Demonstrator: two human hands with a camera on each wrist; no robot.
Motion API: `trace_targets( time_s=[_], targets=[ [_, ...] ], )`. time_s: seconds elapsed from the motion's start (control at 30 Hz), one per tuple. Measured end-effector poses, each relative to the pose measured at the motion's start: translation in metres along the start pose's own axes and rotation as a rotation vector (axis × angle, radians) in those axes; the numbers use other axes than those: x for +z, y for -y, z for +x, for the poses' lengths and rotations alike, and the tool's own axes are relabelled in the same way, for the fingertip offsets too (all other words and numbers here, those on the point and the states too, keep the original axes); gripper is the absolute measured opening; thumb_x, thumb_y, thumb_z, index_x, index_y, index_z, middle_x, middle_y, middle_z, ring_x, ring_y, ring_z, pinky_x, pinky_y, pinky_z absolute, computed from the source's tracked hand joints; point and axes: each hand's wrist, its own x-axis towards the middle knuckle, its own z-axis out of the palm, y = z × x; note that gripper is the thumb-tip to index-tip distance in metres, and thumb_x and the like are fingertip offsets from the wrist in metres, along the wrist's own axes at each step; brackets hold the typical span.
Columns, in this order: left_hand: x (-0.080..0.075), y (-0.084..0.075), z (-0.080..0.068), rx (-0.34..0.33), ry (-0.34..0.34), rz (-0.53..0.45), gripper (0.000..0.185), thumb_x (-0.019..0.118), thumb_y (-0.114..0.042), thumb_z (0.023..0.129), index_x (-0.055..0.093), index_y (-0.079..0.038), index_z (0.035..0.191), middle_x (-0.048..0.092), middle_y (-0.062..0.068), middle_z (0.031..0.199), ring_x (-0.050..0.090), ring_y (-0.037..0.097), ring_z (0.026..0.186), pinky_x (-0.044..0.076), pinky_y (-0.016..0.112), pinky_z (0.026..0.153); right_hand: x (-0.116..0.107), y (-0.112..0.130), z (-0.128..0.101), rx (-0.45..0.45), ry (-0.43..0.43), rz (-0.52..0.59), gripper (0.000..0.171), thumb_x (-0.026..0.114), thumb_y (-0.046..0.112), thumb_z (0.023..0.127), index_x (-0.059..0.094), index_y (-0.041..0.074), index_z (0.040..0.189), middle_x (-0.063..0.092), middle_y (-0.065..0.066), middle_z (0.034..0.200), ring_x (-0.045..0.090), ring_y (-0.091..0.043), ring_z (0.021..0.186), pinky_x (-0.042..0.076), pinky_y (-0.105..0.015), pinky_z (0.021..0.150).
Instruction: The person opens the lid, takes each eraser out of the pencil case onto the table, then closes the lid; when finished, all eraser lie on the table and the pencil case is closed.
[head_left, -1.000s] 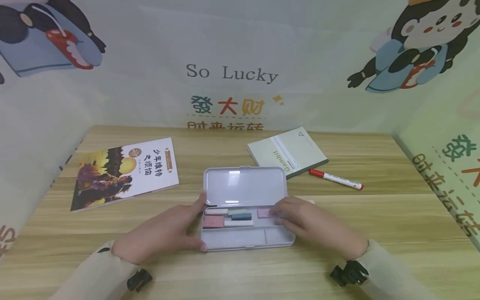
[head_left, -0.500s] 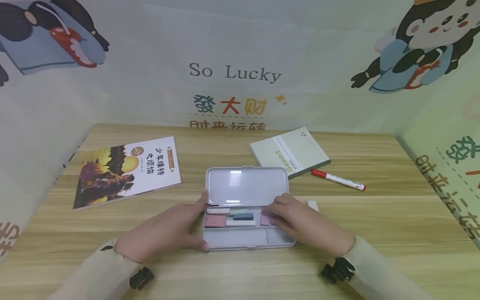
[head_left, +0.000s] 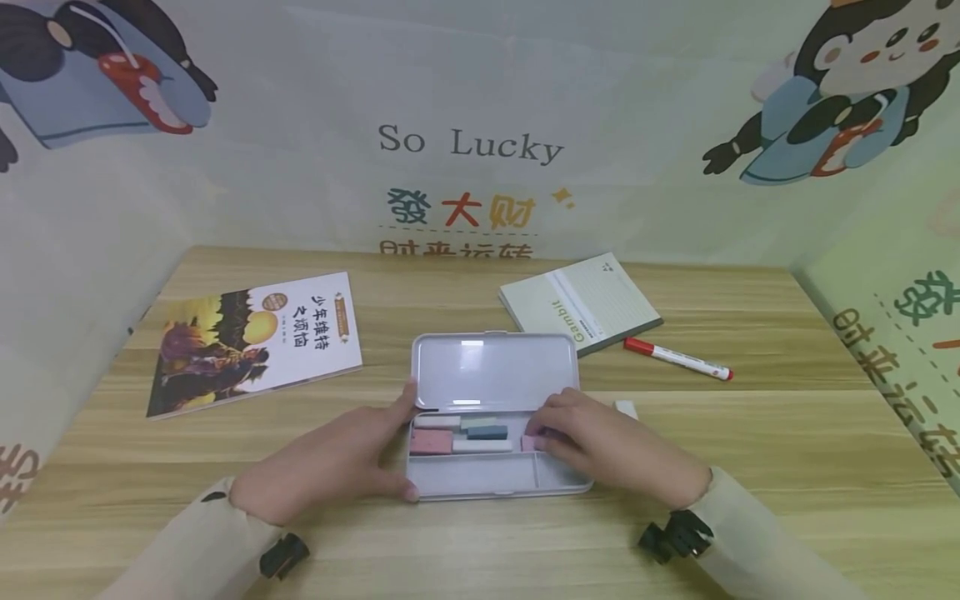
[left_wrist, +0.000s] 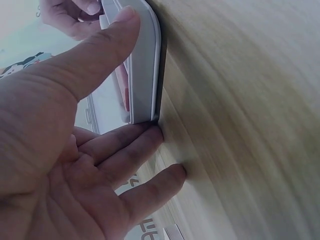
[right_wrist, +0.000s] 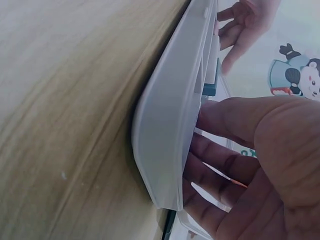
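A white pencil case [head_left: 472,477] lies on the table with its lid [head_left: 495,372] folded back. My left hand [head_left: 330,458] holds the case's left end, thumb at the front corner and fingertips at the hinge side. Inside the case, my right hand [head_left: 600,446] pinches a pink eraser [head_left: 528,443], partly hidden under the fingers. In the left part of the long compartment lie a larger pink eraser [head_left: 431,442], a blue-grey block [head_left: 487,432], a pale green block [head_left: 478,422] and white blocks [head_left: 482,447]. The right wrist view shows thumb and fingers reaching over the case wall [right_wrist: 165,115].
A small white block [head_left: 625,409] sits on the table [head_left: 465,550] beyond my right hand. Behind the case are a Gambit notebook [head_left: 581,300] and a red-capped marker [head_left: 678,360]. An illustrated book [head_left: 255,342] lies at the left. A printed cloth [head_left: 465,75] stands behind the table.
My right hand has shifted slightly left and toward the front with the pink eraser inside the case. The small white block beside it has come into fuller view. My left hand stays on the case.
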Motion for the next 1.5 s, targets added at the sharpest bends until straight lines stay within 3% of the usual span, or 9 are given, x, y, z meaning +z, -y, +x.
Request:
trace_targets(
  time_s=[0.17, 0.43, 0.63, 0.73, 0.9, 1.2, 1.3, 1.5],
  targets=[
    [0.0, 0.0, 0.0, -0.007, 0.005, 0.0, 0.129, 0.091, -0.045, 0.075, 0.014, 0.006, 0.164, 0.052, 0.029, 0.154, 0.058, 0.044, 0.138, 0.045, 0.057, 0.12, 0.0, 0.001, -0.002, -0.02, 0.012, -0.004, 0.013, 0.066, 0.013, 0.102, 0.073, 0.014, 0.113, 0.072, 0.004, 0.105, 0.066, -0.007, 0.097, 0.062, -0.033, 0.088],
    [0.002, 0.001, 0.001, -0.016, 0.009, -0.003, 0.129, 0.091, -0.045, 0.075, 0.013, 0.005, 0.165, 0.053, 0.029, 0.154, 0.058, 0.044, 0.138, 0.046, 0.057, 0.12, 0.001, 0.005, -0.002, -0.026, 0.024, -0.018, 0.018, 0.065, 0.011, 0.103, 0.072, 0.013, 0.12, 0.074, 0.003, 0.107, 0.065, -0.005, 0.096, 0.062, -0.029, 0.086],
    [0.001, 0.0, 0.001, -0.02, 0.013, 0.001, 0.128, 0.091, -0.044, 0.076, 0.014, 0.007, 0.164, 0.054, 0.03, 0.152, 0.059, 0.044, 0.138, 0.046, 0.056, 0.12, 0.001, 0.004, -0.002, -0.038, 0.009, -0.043, 0.019, 0.065, 0.012, 0.103, 0.074, 0.015, 0.119, 0.076, 0.003, 0.111, 0.069, -0.008, 0.103, 0.063, -0.032, 0.091],
    [0.001, 0.0, 0.0, -0.016, 0.009, 0.0, 0.127, 0.091, -0.044, 0.076, 0.015, 0.007, 0.164, 0.053, 0.03, 0.153, 0.058, 0.044, 0.138, 0.046, 0.056, 0.12, 0.0, 0.003, -0.003, -0.03, -0.014, -0.057, 0.02, 0.065, 0.013, 0.103, 0.073, 0.015, 0.121, 0.075, 0.004, 0.108, 0.068, -0.007, 0.099, 0.063, -0.031, 0.087],
    [0.001, 0.001, 0.001, -0.013, 0.008, -0.006, 0.127, 0.091, -0.043, 0.076, 0.014, 0.006, 0.165, 0.052, 0.029, 0.155, 0.057, 0.044, 0.14, 0.045, 0.056, 0.121, -0.004, -0.001, -0.009, -0.008, -0.08, -0.002, 0.024, 0.064, 0.012, 0.103, 0.072, 0.014, 0.126, 0.072, 0.003, 0.105, 0.06, -0.006, 0.09, 0.059, -0.027, 0.081],
    [0.0, 0.001, -0.003, -0.03, 0.01, -0.013, 0.127, 0.09, -0.044, 0.077, 0.013, 0.004, 0.165, 0.05, 0.026, 0.158, 0.054, 0.043, 0.142, 0.042, 0.056, 0.123, -0.014, -0.022, -0.034, -0.01, -0.238, 0.199, 0.024, 0.07, 0.0, 0.096, 0.074, 0.009, 0.118, 0.078, 0.0, 0.107, 0.067, -0.003, 0.093, 0.063, -0.024, 0.078],
    [0.001, 0.001, -0.003, -0.021, 0.013, -0.019, 0.126, 0.089, -0.045, 0.078, 0.013, 0.004, 0.166, 0.049, 0.025, 0.159, 0.053, 0.043, 0.144, 0.042, 0.056, 0.123, -0.019, -0.033, -0.049, -0.004, -0.307, 0.2, 0.026, 0.072, -0.003, 0.093, 0.073, 0.007, 0.116, 0.079, -0.002, 0.103, 0.067, 0.0, 0.09, 0.063, -0.023, 0.073],
    [0.002, 0.001, -0.002, -0.037, 0.018, -0.031, 0.123, 0.088, -0.042, 0.08, 0.012, 0.0, 0.166, 0.046, 0.022, 0.162, 0.05, 0.041, 0.148, 0.039, 0.054, 0.126, -0.023, -0.059, -0.072, 0.12, -0.41, 0.15, 0.025, 0.073, -0.007, 0.09, 0.071, 0.003, 0.113, 0.078, -0.004, 0.09, 0.062, 0.008, 0.081, 0.061, -0.021, 0.065]
  ],
)
